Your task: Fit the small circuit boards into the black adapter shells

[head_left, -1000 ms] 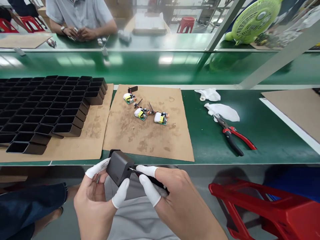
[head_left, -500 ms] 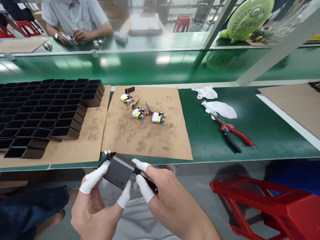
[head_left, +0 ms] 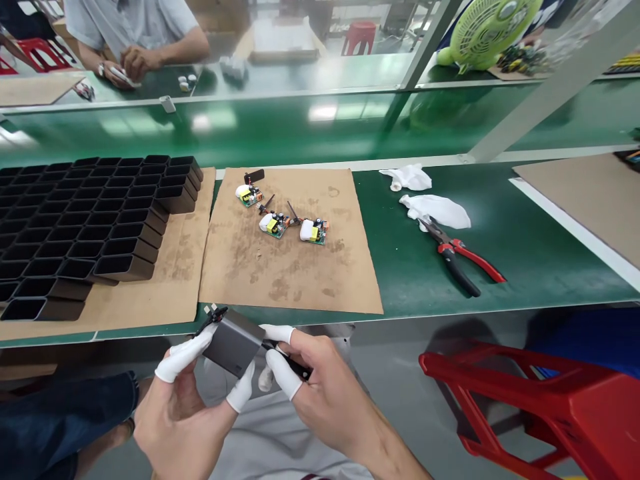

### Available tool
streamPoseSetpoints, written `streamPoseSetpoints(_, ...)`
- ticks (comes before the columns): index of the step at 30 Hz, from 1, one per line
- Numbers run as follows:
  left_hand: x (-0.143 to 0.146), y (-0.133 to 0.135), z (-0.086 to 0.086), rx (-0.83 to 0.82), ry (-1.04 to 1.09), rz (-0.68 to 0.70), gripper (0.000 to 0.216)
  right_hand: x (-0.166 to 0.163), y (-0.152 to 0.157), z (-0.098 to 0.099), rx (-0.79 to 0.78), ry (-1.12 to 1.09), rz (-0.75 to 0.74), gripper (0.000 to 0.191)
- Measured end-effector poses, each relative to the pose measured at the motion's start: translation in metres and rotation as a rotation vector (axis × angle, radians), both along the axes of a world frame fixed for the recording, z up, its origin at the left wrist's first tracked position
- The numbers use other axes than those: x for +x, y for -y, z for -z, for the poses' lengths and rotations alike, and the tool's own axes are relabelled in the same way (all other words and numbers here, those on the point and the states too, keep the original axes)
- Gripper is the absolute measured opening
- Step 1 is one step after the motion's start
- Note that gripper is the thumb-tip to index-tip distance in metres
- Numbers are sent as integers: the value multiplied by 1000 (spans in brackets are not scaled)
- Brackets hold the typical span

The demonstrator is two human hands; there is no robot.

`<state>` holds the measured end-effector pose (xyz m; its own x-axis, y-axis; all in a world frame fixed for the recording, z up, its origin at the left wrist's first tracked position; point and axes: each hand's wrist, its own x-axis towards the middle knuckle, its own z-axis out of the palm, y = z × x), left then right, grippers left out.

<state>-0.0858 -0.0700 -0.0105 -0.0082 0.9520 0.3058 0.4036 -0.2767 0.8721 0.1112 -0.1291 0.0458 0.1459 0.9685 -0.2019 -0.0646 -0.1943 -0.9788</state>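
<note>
My left hand (head_left: pixel 185 400), with white finger cots, grips a dark grey charger housing (head_left: pixel 233 342) just below the bench's front edge. Wires and small metal contacts stick out of the housing's upper left end. My right hand (head_left: pixel 315 390) pinches a thin black tool (head_left: pixel 290 360) whose tip touches the housing's right side. On the brown cardboard sheet (head_left: pixel 290 267) lie three small circuit boards (head_left: pixel 273 224) with white and yellow parts.
Rows of empty black housings (head_left: pixel 90 220) fill the left of the bench. Red-handled pliers (head_left: pixel 457 257) and white cloths (head_left: pixel 435 210) lie to the right. A red stool (head_left: pixel 540 407) stands at lower right. Across the conveyor sits another person (head_left: pixel 130 40), near a green fan (head_left: pixel 485 30).
The housing has tilted in my left hand so that its wired end points up and left. The view shifted slightly; the right hand keeps the tool at the housing.
</note>
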Motion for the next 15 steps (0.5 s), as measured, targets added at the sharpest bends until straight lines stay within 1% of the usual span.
streamPoseSetpoints(3,-1,-1,0,36,-36,-25,64,0,1,0,-5,-22,4,27)
streamPoseSetpoints(7,1,-7,0,41,50,59,66,0,0,-2,-7,7,21,20)
streamPoseSetpoints(10,5,-9,-4,6,123,116,68,0,0,-2,-37,24,36,23)
streamPoseSetpoints(12,8,-8,-8,-11,133,120,67,0,-1,0,-42,-17,25,19)
streamPoseSetpoints(15,9,-6,-12,-29,114,117,60,1,-1,4,-55,-107,-11,18)
